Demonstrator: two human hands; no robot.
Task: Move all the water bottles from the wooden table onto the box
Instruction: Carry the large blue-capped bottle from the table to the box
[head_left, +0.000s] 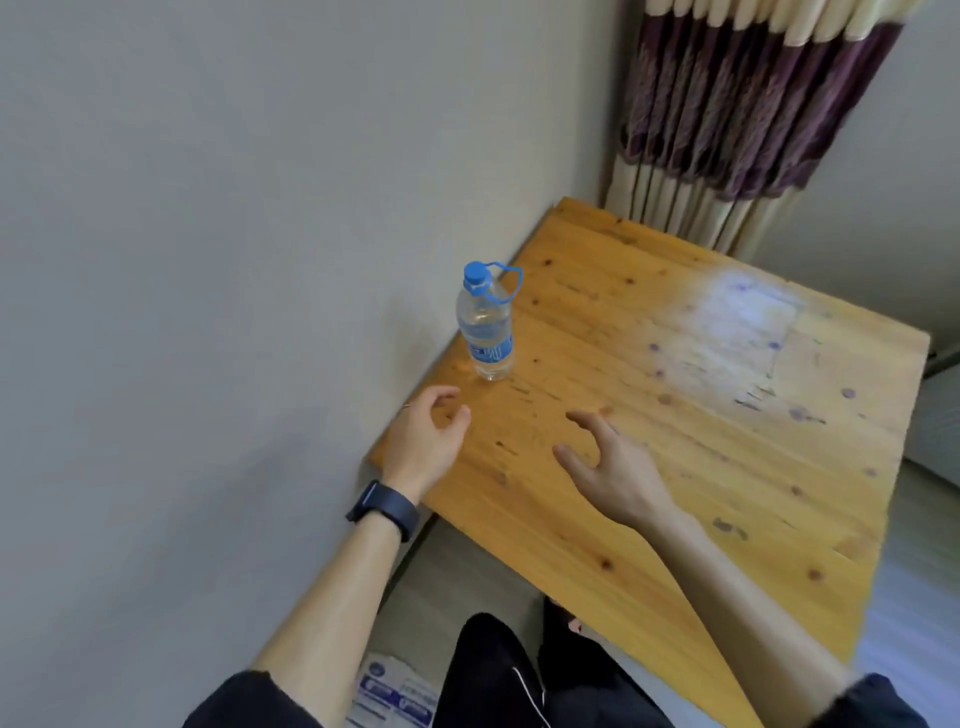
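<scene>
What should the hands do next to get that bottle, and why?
Probably the left hand should reach forward a little and wrap around the bottle. It is the only bottle in sight on the table, standing upright by the wall just past that hand's fingers. Both hands hold nothing, and the right hand is farther away from it.

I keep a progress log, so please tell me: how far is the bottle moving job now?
Done: cannot tell; only a corner of what may be the box shows near the legs. In hand: nothing; the left hand and right hand hover empty above the wooden table. Left: one water bottle stands upright on it.
</scene>
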